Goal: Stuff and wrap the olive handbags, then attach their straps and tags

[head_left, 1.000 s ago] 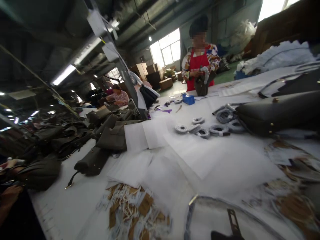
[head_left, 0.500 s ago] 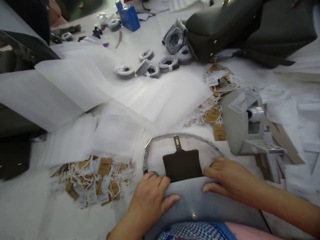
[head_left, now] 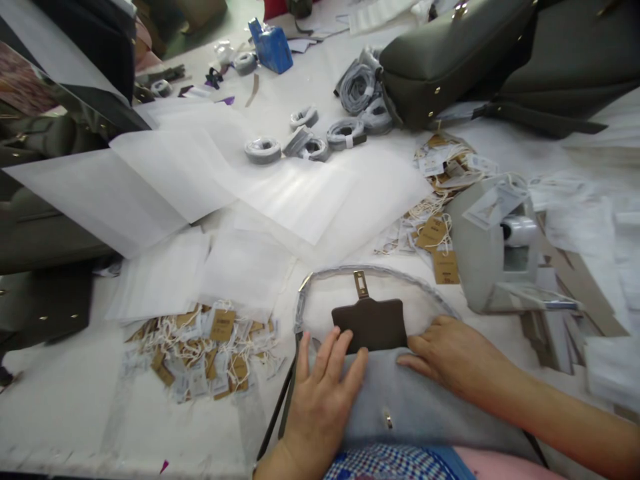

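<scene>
A handbag (head_left: 380, 393) with a grey-blue front lies against the near edge of the table. Its dark brown closure tab (head_left: 373, 323), tipped with a gold metal clasp plate, points away from me. The arched handle (head_left: 380, 269) behind it is wrapped in clear film. My left hand (head_left: 325, 393) lies on the bag's left side with its fingers spread, fingertips by the tab. On the right, my right hand (head_left: 450, 353) pinches the bag's upper edge between thumb and fingers. A small gold turn lock (head_left: 389, 420) shows low on the front.
Left of the bag lies a pile of hang tags (head_left: 200, 350); another tag pile (head_left: 443, 220) lies right, beside a grey tape dispenser (head_left: 480, 247). White paper sheets (head_left: 150, 180) spread behind. Farther back are wrapped strap coils (head_left: 263, 150), dark bags (head_left: 460, 67) and a blue container (head_left: 273, 50).
My left hand has let go of the bag's upper edge and spread its fingers flat over the bag. My right hand keeps its pinch. The view has shifted slightly left.
</scene>
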`<state>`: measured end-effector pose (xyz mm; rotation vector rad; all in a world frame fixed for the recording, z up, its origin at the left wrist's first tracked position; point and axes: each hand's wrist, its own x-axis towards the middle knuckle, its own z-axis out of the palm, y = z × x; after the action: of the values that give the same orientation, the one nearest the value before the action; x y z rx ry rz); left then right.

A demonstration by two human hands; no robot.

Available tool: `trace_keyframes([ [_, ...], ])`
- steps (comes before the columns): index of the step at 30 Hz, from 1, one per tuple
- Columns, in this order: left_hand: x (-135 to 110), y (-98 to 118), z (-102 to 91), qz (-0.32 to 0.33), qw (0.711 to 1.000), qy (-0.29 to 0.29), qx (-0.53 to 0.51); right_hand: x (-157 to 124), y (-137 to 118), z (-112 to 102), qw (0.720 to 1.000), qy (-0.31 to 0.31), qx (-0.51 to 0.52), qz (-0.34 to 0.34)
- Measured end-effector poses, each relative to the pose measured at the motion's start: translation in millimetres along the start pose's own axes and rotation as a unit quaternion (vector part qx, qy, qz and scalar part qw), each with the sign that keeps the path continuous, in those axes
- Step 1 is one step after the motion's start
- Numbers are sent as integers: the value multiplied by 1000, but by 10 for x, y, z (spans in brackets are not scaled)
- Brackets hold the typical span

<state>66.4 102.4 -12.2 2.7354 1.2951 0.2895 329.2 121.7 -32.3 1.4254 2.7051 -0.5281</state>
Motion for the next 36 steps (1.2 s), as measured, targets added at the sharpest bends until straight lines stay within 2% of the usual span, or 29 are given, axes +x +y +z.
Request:
trace_keyframes([
  [1, -44, 31, -2, 27, 999, 22, -16, 0, -4, -9, 1000, -2, -3, 0],
  [3, -118, 70, -29, 73, 995, 22, -64, 0, -15, -38, 1000, -8, -11, -3],
  [6, -181, 72, -135, 79, 987, -66, -123, 0, -35, -96, 999, -22, -28, -9],
  [9, -227, 47, -235, 90, 973, -163, -139, 1, -47, -137, 998, -38, -54, -12],
  [11, -270, 38, -242, 108, 968, -187, -127, 0, -47, -138, 997, -41, -68, -15],
  [15, -346, 44, -145, 117, 973, -178, -89, -36, -52, -115, 997, -20, -73, -22],
  [22, -384, 43, -88, 137, 976, -155, -62, -176, -164, -252, 996, 80, -33, -23],
  [24, -397, 44, -90, 140, 978, -143, -57, -94, -204, -307, 992, 121, 18, -5],
  [27, -418, 47, -89, 146, 980, -125, -55, 200, -252, -376, 978, 162, 114, 64],
  [30, -436, 34, -76, 151, 981, -109, -57, 513, -293, -444, 968, 153, 170, 108],
  [32, -445, 13, -57, 157, 981, -100, -60, 582, -337, -487, 965, 149, 181, 115],
  [34, -454, -13, -34, 162, 981, -89, -65, 481, -401, -507, 961, 158, 203, 103],
  [36, -463, -34, -13, 166, 981, -77, -67, 244, -472, -485, 952, 181, 240, 61],
])
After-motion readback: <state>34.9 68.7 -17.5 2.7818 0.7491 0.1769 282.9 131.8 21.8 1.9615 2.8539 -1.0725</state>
